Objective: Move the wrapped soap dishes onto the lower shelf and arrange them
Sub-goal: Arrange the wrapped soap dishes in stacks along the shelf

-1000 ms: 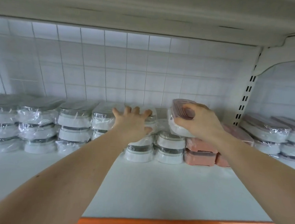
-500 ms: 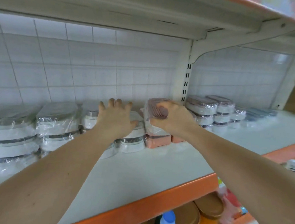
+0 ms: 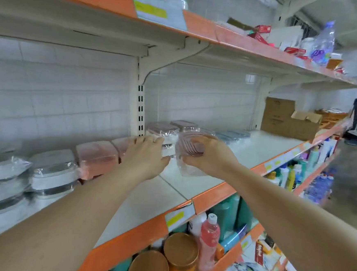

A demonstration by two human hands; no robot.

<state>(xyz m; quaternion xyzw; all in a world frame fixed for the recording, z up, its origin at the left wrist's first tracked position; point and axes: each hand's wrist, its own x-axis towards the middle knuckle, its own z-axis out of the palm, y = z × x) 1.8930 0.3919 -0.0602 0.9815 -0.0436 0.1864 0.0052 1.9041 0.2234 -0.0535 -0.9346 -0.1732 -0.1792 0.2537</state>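
My right hand (image 3: 209,153) grips a plastic-wrapped pink soap dish (image 3: 190,151) and holds it above the white shelf (image 3: 147,199), just right of the upright post. My left hand (image 3: 146,154) reaches beside it with fingers stretched out, over the pink wrapped dishes (image 3: 95,156) stacked at the back. Stacks of white wrapped soap dishes (image 3: 53,172) line the back wall at the left. More pink-lidded wrapped dishes (image 3: 163,132) stand behind my hands, right of the post.
Grey-blue wrapped dishes (image 3: 235,134) lie further right on the same shelf, then a cardboard box (image 3: 289,120). Below the orange shelf edge (image 3: 213,200) stand bottles and copper-lidded jars (image 3: 181,251). An upper shelf (image 3: 203,28) carries boxes and a bottle.
The view swung right and pulled back. My right hand carried the pink dish rightward, past the post and off the pink stack. My left hand followed to the right, away from the white stacks.
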